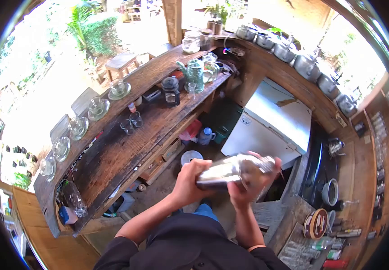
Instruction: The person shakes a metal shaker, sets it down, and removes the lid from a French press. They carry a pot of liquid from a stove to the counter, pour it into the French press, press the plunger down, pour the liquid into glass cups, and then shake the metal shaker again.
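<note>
A shiny metal cocktail shaker (220,172) is held almost level in front of my chest, over the floor. My left hand (189,181) is wrapped round its wide base end. Round its narrower cap end closes my right hand (248,188); the fingers there are partly smeared by motion. What the shaker contains is hidden. To the left, on the wooden counter (113,155), stand two small clear glasses (131,123). Farther along it are a French press (170,91) and a green patterned teapot (194,74).
Several glass cups on saucers (97,108) line the raised counter ledge. A white chest freezer (266,126) stands ahead to the right, below a shelf of metal pots (306,66). At right are a black stove (320,166), a round brown container (316,223) and several glasses (298,252).
</note>
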The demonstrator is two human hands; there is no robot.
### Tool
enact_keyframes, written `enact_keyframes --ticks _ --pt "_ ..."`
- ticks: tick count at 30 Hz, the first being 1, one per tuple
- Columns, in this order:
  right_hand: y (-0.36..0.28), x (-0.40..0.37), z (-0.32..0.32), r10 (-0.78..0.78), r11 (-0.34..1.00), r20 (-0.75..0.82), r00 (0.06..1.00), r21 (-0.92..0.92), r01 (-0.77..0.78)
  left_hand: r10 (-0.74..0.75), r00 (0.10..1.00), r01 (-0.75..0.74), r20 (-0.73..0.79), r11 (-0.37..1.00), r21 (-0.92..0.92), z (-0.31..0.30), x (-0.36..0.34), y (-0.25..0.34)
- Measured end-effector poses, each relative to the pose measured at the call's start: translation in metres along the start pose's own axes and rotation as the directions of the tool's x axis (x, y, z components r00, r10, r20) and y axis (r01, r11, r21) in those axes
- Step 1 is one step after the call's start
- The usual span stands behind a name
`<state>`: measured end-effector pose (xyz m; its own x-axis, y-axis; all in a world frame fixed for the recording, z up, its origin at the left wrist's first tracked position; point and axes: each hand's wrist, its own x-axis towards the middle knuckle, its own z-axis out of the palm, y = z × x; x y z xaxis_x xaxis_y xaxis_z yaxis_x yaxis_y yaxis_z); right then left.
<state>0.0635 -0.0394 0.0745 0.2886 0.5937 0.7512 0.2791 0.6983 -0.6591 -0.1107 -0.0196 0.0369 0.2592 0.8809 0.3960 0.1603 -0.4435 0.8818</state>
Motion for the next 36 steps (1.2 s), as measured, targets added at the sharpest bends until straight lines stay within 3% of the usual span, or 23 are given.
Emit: enact_keyframes --ticks 3,5,7,8,9,10,11,12,13,15,17,18,19,21,22,23,24,25,26,27,29,32,36 --pt "-0.023 0.020 0.002 -0.146 0.950 -0.174 0.974 0.250 0.187 0.494 0.867 -0.475 -0.063 0.859 0.192 -0.004 0.029 0.050" --pt "-0.018 0.024 -0.004 -0.157 0.943 -0.237 0.959 0.252 0.217 0.527 0.847 -0.495 -0.074 0.831 0.253 -0.001 0.036 0.051" --pt "0.023 0.032 0.009 -0.288 0.911 -0.195 0.937 0.245 0.331 0.334 0.938 -0.316 -0.095 0.934 0.170 0.004 0.039 0.027" --pt "0.043 0.018 0.005 0.001 0.989 -0.110 0.994 0.144 0.015 0.219 0.971 -0.200 -0.092 0.963 0.180 0.008 0.038 0.003" --pt "0.042 0.035 0.001 -0.107 0.921 0.171 0.979 -0.354 0.162 -0.020 0.998 0.019 -0.054 1.000 -0.010 0.014 0.037 -0.020" --pt "0.051 0.030 0.008 0.214 0.974 0.098 0.972 -0.091 -0.206 -0.155 0.987 0.157 -0.050 0.987 0.028 0.020 0.033 -0.037" --pt "0.066 0.024 0.015 0.517 0.827 0.118 0.848 0.186 -0.531 -0.286 0.957 0.289 -0.052 0.955 0.063 0.026 0.031 -0.045" --pt "0.078 0.023 0.007 0.504 0.822 0.111 0.857 0.245 -0.515 -0.264 0.962 0.269 -0.062 0.960 0.076 0.032 0.034 -0.036" --pt "0.075 0.033 -0.007 0.281 0.957 0.128 0.951 0.033 -0.287 -0.241 0.967 0.248 -0.078 0.965 0.091 0.036 0.042 -0.023" --pt "0.079 0.055 -0.024 -0.126 0.986 -0.048 0.991 0.100 0.130 0.099 0.980 -0.079 -0.171 0.989 0.124 0.040 0.061 0.008" --pt "0.044 0.088 -0.022 -0.240 0.879 -0.204 0.949 0.369 0.301 0.383 0.914 -0.346 -0.135 0.908 0.235 0.036 0.085 0.053" --pt "0.028 0.088 -0.038 -0.181 0.919 -0.111 0.977 0.334 0.208 0.468 0.873 -0.418 -0.135 0.862 0.286 0.039 0.091 0.061" --pt "0.009 0.097 -0.034 0.026 0.892 -0.094 0.995 0.452 0.019 0.465 0.874 -0.411 -0.140 0.863 0.294 0.041 0.094 0.059" --pt "0.052 0.102 -0.019 -0.249 0.876 -0.247 0.936 0.354 0.326 0.401 0.898 -0.349 -0.184 0.900 0.261 0.046 0.098 0.049" --pt "0.071 0.097 -0.014 -0.179 0.896 -0.130 0.975 0.389 0.216 0.275 0.933 -0.237 -0.233 0.955 0.178 0.053 0.094 0.025" --pt "0.089 0.097 -0.044 -0.292 0.837 0.378 0.879 -0.345 0.426 0.015 0.972 -0.029 -0.236 0.998 -0.053 0.057 0.080 -0.002" --pt "0.102 0.076 -0.031 -0.007 0.994 0.286 0.958 -0.102 0.038 -0.129 0.959 0.107 -0.253 0.989 -0.098 0.065 0.062 -0.020" --pt "0.110 0.061 -0.014 0.295 0.920 0.278 0.914 0.174 -0.350 -0.265 0.927 0.234 -0.264 0.962 -0.144 0.069 0.054 -0.030" --pt "0.108 0.060 -0.015 0.283 0.912 0.274 0.919 0.221 -0.346 -0.255 0.927 0.225 -0.276 0.965 -0.135 0.067 0.058 -0.027" --pt "0.104 0.063 -0.017 0.276 0.899 0.277 0.920 0.264 -0.349 -0.204 0.935 0.200 -0.290 0.979 -0.042 0.066 0.059 -0.020" --pt "0.096 0.089 -0.036 -0.047 0.982 0.281 0.959 0.189 -0.007 -0.175 0.932 0.201 -0.317 0.978 0.050 0.065 0.059 0.006" --pt "0.048 0.114 -0.044 -0.156 0.864 0.016 0.988 0.486 0.129 0.443 0.863 -0.321 -0.244 0.852 0.413 0.060 0.092 0.067" --pt "0.079 0.110 -0.046 -0.262 0.876 0.035 0.964 0.429 0.223 0.450 0.849 -0.328 -0.278 0.860 0.391 0.082 0.088 0.044"
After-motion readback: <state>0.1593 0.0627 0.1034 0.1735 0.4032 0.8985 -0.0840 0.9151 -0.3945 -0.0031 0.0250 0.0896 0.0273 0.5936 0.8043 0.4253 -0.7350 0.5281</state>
